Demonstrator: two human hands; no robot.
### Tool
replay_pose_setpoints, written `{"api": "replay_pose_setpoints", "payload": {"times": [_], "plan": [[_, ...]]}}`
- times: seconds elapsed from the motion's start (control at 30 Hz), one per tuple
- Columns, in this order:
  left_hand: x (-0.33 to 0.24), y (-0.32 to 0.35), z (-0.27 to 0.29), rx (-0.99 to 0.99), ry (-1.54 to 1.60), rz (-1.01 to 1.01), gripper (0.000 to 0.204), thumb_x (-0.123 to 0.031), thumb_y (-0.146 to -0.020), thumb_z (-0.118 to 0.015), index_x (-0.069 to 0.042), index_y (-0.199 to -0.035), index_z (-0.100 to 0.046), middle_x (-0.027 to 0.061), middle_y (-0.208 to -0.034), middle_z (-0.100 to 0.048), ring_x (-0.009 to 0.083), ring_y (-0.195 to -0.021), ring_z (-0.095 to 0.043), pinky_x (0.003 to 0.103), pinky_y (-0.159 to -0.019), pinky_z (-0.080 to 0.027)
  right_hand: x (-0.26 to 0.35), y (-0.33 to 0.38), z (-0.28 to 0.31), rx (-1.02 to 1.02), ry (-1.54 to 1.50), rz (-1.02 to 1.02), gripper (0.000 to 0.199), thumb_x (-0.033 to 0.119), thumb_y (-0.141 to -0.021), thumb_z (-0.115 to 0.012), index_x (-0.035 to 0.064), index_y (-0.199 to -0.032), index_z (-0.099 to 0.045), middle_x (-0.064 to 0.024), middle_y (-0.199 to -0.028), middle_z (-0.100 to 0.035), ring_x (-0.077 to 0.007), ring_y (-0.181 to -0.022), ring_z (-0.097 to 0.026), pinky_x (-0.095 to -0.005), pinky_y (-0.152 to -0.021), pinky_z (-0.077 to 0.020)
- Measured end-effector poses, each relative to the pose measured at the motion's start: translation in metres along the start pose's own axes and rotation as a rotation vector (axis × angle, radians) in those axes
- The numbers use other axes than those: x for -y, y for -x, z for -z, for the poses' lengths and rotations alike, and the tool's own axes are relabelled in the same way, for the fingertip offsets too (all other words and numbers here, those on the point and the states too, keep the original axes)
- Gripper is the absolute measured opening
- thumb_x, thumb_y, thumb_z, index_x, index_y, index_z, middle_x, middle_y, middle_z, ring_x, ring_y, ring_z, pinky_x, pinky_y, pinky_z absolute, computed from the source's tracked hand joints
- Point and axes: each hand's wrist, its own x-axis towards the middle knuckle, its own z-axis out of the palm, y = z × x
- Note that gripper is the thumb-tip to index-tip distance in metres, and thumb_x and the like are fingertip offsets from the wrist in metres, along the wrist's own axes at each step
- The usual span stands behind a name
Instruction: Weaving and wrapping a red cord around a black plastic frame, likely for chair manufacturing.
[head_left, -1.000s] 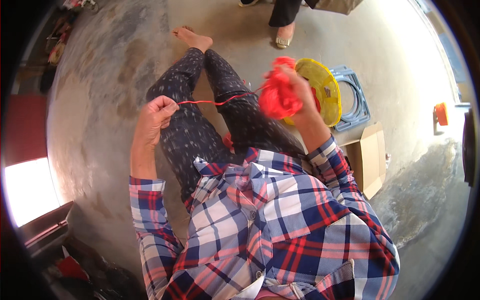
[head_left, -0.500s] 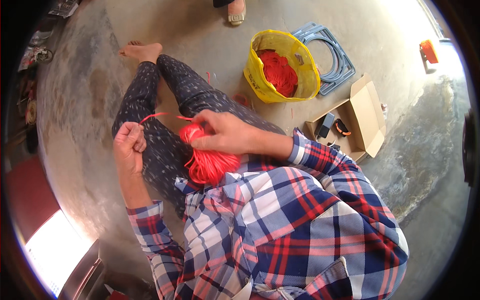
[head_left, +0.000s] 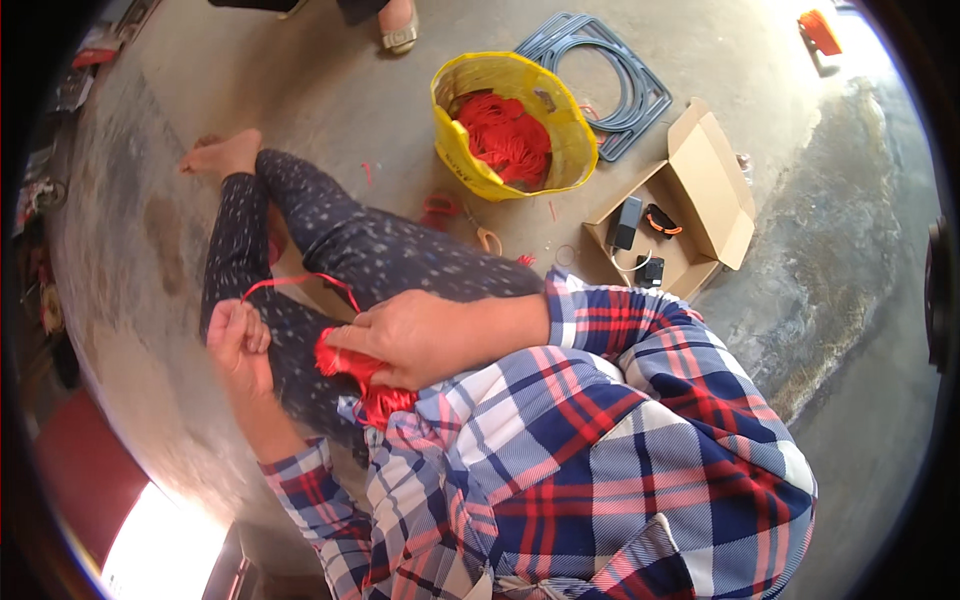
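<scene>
here, right hand (head_left: 420, 338) clamps fuzzy red yarn bundle (head_left: 365, 385); left hand (head_left: 238, 345) pinches its thin strand (head_left: 300, 282) (looped).

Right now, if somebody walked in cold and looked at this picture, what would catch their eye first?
Probably the bright red cord bundle pressed on the lap under the right hand, with a thin red strand looping up to the closed left hand. Next, the yellow bucket on the concrete floor ahead, holding more red cord. To its right lies an open cardboard box.
</scene>
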Motion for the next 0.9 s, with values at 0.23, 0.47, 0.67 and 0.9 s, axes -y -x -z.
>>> {"api": "replay_pose_setpoints", "payload": {"times": [0.23, 0.47, 0.67, 0.9], "plan": [[0.000, -0.002, -0.012, -0.017, 0.085, 0.033, 0.007, -0.007, -0.091, -0.061, -0.002, -0.091, -0.057, -0.0002, -0.067, -0.044, 0.0069, -0.053, -0.035, 0.021, -0.047, -0.028, -0.006, -0.009, -0.001, 0.097, 0.249, -0.036, 0.037, 0.035, -0.081, -0.067, 0.0068, -0.105, -0.065, -0.0071, -0.094, -0.065, -0.0257, -0.099, -0.059, -0.0410, -0.087, -0.0415], [-0.004, 0.001, -0.019, 0.026, 0.085, 0.014, 0.006, -0.006, -0.089, -0.062, -0.002, -0.090, -0.057, 0.0009, -0.068, -0.045, 0.0073, -0.053, -0.035, 0.021, -0.048, -0.028, -0.003, -0.013, 0.001, 0.108, 0.175, 0.047, 0.031, 0.037, -0.082, -0.064, 0.0074, -0.091, -0.069, -0.0078, -0.090, -0.066, -0.0270, -0.094, -0.061, -0.0413, -0.086, -0.0411], [-0.006, 0.025, -0.006, -0.068, 0.064, 0.008, 0.010, -0.003, -0.083, -0.062, 0.000, -0.090, -0.057, -0.0003, -0.066, -0.047, 0.0059, -0.051, -0.035, 0.021, -0.046, -0.028, -0.013, -0.028, 0.014, -0.191, -0.178, 0.139, 0.018, 0.019, -0.078, -0.069, 0.0035, -0.087, -0.069, -0.0124, -0.093, -0.068, -0.0316, -0.088, -0.064, -0.0418, -0.077, -0.0506], [-0.003, 0.018, -0.035, -0.032, -0.028, 0.067, 0.012, -0.013, -0.087, -0.068, -0.003, -0.086, -0.061, -0.0038, -0.067, -0.051, 0.0030, -0.050, -0.035, 0.019, -0.047, -0.026, -0.002, -0.064, 0.059, -0.331, -0.343, -0.157, 0.038, 0.007, -0.085, -0.067, 0.0015, -0.121, -0.055, -0.0085, -0.103, -0.062, -0.0146, -0.079, -0.061, -0.0286, -0.072, -0.0509]]}}
